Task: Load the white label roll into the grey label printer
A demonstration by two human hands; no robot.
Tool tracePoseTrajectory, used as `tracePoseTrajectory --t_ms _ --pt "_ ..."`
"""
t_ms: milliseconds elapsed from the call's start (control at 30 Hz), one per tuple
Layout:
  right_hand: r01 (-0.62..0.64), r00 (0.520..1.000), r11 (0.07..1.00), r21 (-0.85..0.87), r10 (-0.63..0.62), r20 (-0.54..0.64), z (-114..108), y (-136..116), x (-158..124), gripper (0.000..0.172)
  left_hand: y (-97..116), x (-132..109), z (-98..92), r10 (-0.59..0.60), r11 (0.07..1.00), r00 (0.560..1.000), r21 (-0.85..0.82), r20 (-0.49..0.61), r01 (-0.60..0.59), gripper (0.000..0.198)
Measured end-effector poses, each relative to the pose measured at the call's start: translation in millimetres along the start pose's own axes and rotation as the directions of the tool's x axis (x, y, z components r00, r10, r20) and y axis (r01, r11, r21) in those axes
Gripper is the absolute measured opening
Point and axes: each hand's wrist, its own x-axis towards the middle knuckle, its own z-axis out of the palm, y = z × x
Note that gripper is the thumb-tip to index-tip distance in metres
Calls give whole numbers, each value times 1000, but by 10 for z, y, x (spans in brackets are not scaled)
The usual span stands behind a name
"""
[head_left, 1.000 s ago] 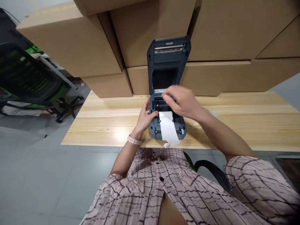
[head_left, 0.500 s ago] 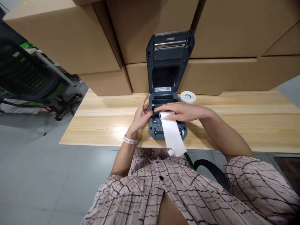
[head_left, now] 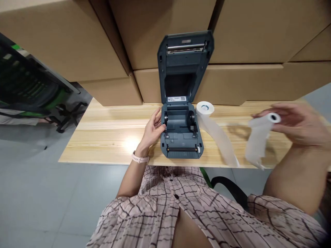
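Note:
A dark blue-grey label printer (head_left: 182, 137) stands on the table with its lid (head_left: 185, 62) raised. Its roll compartment shows bare, with a holder at each side. Along the printer's left side my left hand (head_left: 152, 130) grips the edge, thumb over the rim by the left holder. Far to the right, my right hand (head_left: 302, 122) is closed around a thin paper roll (head_left: 265, 120), whose loose strip hangs down and looks slightly blurred. A thicker label roll (head_left: 204, 107) lies beside the printer, its unwound strip (head_left: 219, 137) trailing to the table's front edge.
Large cardboard boxes (head_left: 165, 34) are stacked behind the wooden table (head_left: 103, 137). One printer lid leans back close to them. To the left, past the table's end, stands a black and green office chair (head_left: 28, 82) on the grey floor.
My right hand has lifted the thin paper roll out of the printer and carried it right. The thicker roll's trailing strip is now in view. My left hand stays at the printer.

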Motion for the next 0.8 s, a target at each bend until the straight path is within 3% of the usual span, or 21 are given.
tracePoseTrajectory --t_ms 100,167,233,333,433,500,567,700,800 --pt "-226 965 936 271 176 197 425 115 72 68 10 2 0 8 1000 1000 19 -2 -8 85" --pt "-336 918 886 319 234 319 672 128 109 66 8 2 -2 11 999 1000 43 -5 -11 80" --pt "-371 871 876 309 213 442 789 121 163 67 2 3 -5 14 999 1000 53 -14 -13 76" --pt "-298 834 911 285 103 541 732 92 344 75 1 5 -11 19 999 1000 33 -14 -19 77" --pt "-182 857 950 255 26 515 674 19 644 86 19 10 -22 20 1000 1000 20 23 -20 80" --pt "-137 853 974 183 22 521 775 -68 854 99 33 14 -29 18 1000 999 15 45 -19 81" --pt "-109 815 988 111 25 579 978 -178 1018 107 40 18 -32 15 1000 999 4 51 -15 84" --pt "-18 746 997 77 -38 665 1337 -389 1108 79 26 27 -26 9 1000 999 -18 39 -8 88" --pt "71 793 994 84 -108 600 1326 -511 1032 54 0 32 -21 5 1000 1000 -26 20 -4 91"
